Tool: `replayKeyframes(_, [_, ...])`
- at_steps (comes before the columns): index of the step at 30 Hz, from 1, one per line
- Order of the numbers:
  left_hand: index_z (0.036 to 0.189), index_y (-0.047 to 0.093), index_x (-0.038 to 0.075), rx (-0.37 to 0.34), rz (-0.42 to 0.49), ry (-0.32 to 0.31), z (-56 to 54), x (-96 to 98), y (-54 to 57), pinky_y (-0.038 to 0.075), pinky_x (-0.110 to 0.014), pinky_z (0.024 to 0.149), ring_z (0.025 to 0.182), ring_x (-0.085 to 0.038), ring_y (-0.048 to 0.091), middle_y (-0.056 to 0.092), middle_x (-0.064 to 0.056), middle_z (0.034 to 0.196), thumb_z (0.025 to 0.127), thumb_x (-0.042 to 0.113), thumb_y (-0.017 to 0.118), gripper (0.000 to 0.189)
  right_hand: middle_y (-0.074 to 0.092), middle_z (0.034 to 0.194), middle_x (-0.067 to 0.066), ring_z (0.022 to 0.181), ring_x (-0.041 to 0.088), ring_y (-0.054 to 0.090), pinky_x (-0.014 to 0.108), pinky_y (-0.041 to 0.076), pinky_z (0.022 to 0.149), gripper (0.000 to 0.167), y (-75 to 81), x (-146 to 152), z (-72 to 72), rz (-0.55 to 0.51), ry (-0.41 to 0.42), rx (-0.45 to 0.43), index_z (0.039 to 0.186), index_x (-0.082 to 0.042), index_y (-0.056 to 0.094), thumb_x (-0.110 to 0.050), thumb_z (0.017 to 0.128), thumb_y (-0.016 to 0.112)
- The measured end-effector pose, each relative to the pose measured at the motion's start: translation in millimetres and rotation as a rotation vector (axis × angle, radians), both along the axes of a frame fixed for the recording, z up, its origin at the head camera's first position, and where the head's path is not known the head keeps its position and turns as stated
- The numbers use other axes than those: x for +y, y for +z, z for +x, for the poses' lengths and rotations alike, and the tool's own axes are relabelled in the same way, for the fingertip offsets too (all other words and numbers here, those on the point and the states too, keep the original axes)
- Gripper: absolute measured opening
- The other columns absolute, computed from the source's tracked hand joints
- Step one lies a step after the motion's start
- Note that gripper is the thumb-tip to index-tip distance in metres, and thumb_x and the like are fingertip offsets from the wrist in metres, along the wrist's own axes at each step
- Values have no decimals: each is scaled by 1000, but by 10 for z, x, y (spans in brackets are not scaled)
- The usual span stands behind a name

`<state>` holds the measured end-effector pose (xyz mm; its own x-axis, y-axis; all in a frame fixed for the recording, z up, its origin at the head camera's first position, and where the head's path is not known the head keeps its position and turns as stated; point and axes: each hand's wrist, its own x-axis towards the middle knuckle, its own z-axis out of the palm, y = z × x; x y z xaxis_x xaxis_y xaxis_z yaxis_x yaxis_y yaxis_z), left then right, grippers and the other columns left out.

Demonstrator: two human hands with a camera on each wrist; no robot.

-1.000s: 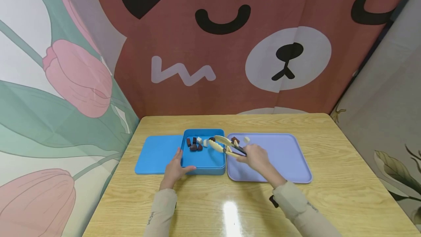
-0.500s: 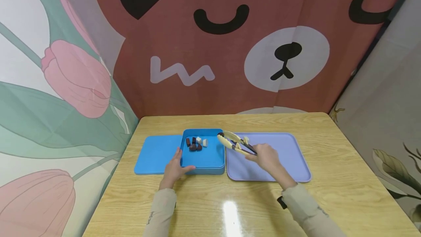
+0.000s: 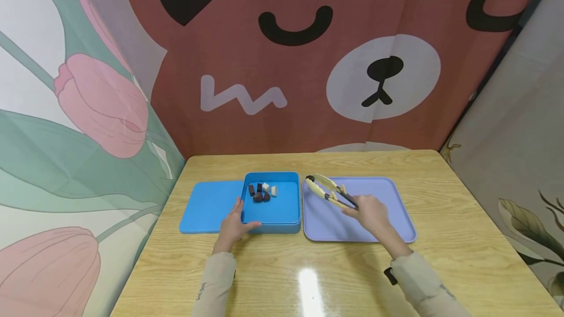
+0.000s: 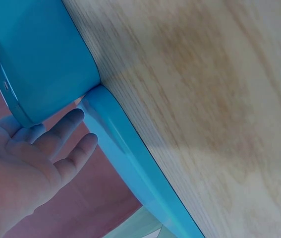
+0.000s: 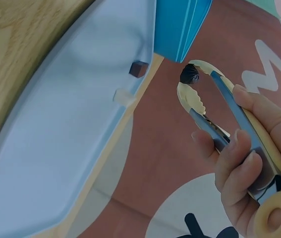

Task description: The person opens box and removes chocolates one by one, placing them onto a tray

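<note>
My right hand [image 3: 372,213] grips yellow-and-black tongs [image 3: 330,191] over the lilac tray [image 3: 361,224]. Between the tong tips is a dark round chocolate [image 5: 189,74], ridged on top and held above the tray's back left corner. On the tray, the right wrist view shows a brown chocolate cube [image 5: 139,69] and a white cube [image 5: 124,97]; the tongs cover them in the head view. My left hand [image 3: 232,229] rests on the front left corner of the blue box [image 3: 278,228], fingers along its side and thumb at its front. Several dark chocolates [image 3: 258,197] and white pieces [image 3: 274,191] lie inside.
A flat blue lid [image 3: 207,207] lies left of the box, against its side. The lilac tray stands close on the box's right. All rest on a wooden table [image 3: 273,268] with a printed curtain [image 3: 246,136] behind it.
My right hand has moved right, carrying the tongs and the dark chocolate from above the blue box to above the tray. The left hand and the box have stayed put.
</note>
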<state>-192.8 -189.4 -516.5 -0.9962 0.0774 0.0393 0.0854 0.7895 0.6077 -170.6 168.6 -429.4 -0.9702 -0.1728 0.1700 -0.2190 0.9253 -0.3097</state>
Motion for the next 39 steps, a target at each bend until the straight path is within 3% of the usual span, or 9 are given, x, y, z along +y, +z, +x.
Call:
replayKeyframes(9, [137, 26, -7, -3, 7, -2, -1, -3, 2, 32, -50, 95, 127, -38, 22, 14, -19, 145, 70, 42, 73, 96, 43, 52, 1, 47, 18, 42, 30, 30, 35, 26, -73, 158, 26, -17, -26, 35, 72, -9, 60, -33, 75, 71])
replayKeyframes(26, [137, 25, -7, -25, 2, 8, -12, -1, 11, 30, -50, 97, 128, -38, 21, 14, -18, 145, 70, 42, 73, 96, 42, 51, 1, 45, 20, 41, 32, 30, 36, 35, -181, 406, 79, 11, -60, 71, 61, -10, 47, -30, 73, 72])
replayKeyframes(39, [138, 25, -7, -32, 10, 7, -7, -2, 24, 30, -50, 96, 128, -38, 21, 13, -18, 145, 71, 41, 73, 95, 44, 53, 3, 47, 20, 43, 32, 31, 35, 36, -272, 561, 96, 17, -142, -8, 61, -10, 47, -33, 75, 70])
